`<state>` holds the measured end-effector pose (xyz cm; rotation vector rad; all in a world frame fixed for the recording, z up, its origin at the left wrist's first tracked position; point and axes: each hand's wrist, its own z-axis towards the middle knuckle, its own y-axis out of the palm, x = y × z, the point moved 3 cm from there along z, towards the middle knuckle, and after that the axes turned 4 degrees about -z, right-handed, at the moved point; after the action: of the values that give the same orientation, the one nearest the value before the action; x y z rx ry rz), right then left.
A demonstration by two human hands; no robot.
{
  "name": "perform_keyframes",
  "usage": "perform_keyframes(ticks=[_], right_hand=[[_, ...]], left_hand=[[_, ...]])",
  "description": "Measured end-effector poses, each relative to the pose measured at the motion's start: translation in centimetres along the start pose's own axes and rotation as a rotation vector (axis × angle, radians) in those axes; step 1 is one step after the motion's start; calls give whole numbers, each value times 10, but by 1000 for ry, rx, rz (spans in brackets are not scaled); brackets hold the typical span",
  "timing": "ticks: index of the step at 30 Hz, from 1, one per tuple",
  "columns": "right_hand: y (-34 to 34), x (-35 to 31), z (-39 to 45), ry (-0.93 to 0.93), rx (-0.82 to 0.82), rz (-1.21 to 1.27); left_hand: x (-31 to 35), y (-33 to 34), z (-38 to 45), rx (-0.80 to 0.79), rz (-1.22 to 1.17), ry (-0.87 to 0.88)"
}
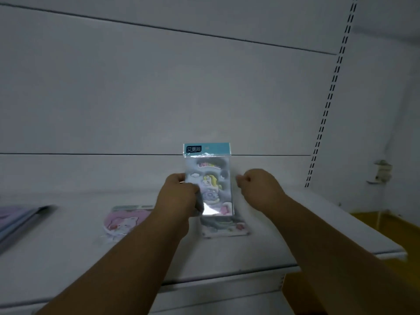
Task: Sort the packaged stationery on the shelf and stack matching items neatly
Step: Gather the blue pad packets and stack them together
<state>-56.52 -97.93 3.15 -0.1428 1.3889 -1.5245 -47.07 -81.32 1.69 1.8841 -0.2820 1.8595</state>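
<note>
Your left hand has the unicorn pack by its lower left edge, fingers curled round it, thumb side on the front of the clear wrapper. The pack stands upright in that grip, teal header card at the top, its bottom edge lifted off the shelf. Most of it rises above and to the right of your knuckles, so the hold sits low and to one side rather than in the middle.

Your right hand is just beside the pack's right edge, fingers curled in, and there's a sliver of gap between fingertips and wrapper; it holds nothing.

Directly below the held pack, a matching pack lies flat on the shelf, only its lower part showing. To the left of that, partly under your left forearm, lies a pink pack with a cat-like figure, flat too. Far left, at the frame edge, sits a stack of purple and blue packs, blurred. Behind it all is the white back panel, with a slotted upright running down the right.
</note>
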Motion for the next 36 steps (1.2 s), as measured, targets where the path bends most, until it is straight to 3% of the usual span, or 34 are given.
perform_keyframes(ticks=[3,5,11,14,18,23,30,36], right_hand=[[-8,-17,16,45,-75,528],[-6,-20,29,12,-97,542],[20,-9,55,57,-199,239],[35,-6,58,-11,-190,-60],[41,-8,48,-78,-84,-361],[26,-53,20,-312,158,-372],[37,-214,-60,-648,124,-221],[88,-375,-146,-803,90,-184]], left_hand=[[-6,7,3,3,39,9],[-10,9,3,-13,115,32],[-18,8,13,-16,760,109],[-21,15,20,-19,1001,101],[-24,17,26,19,1172,159],[-17,-7,22,38,1190,300],[38,-160,-7,197,1307,473],[79,-350,-59,367,1351,409]])
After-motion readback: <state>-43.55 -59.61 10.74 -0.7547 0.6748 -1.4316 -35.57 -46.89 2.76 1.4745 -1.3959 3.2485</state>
